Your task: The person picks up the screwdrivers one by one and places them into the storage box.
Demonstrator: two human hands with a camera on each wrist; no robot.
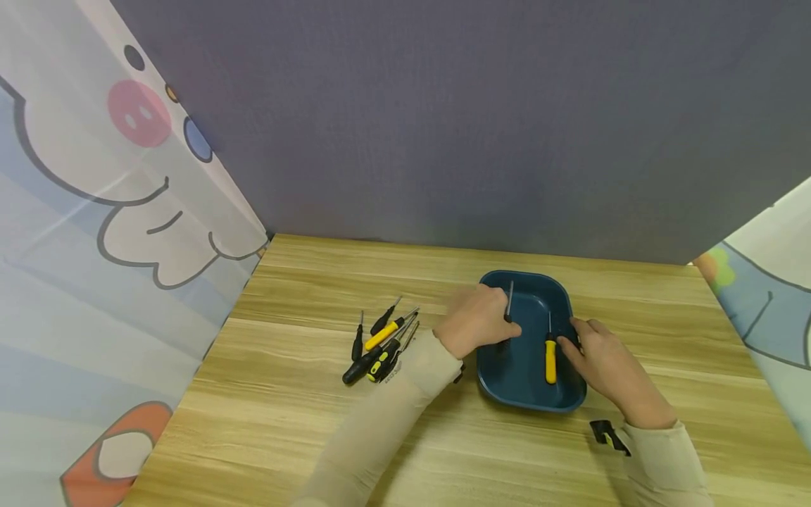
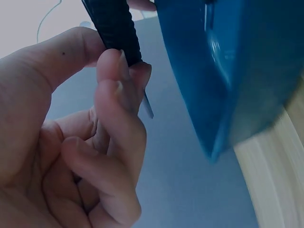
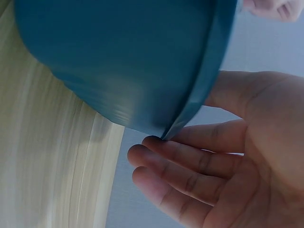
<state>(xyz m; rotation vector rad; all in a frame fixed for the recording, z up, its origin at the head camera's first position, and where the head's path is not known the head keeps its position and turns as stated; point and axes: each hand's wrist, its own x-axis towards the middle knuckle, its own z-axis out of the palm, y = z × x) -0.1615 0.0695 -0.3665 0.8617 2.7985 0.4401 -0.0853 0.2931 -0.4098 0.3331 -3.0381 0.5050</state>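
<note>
My left hand (image 1: 476,320) is over the left side of a dark blue plastic basin (image 1: 516,384). Between thumb and fingertips it pinches the ribbed black handle of a screwdriver (image 2: 114,28), whose thin metal tip pokes out past the fingers. At the basin's right side, my right hand (image 1: 605,359) grips the rim, thumb over the edge and fingers outside. Inside the basin lies a yellow-handled screwdriver (image 1: 550,362) with a black collar, close to the right thumb.
Left of the basin, several screwdrivers lie in a loose pile on the wooden table (image 1: 253,422), among them a yellow-handled screwdriver (image 1: 383,334) and a long black-handled one (image 1: 361,366). A grey panel (image 1: 443,141) rises behind the table; a cartoon-printed cloth (image 1: 76,282) hangs at the left.
</note>
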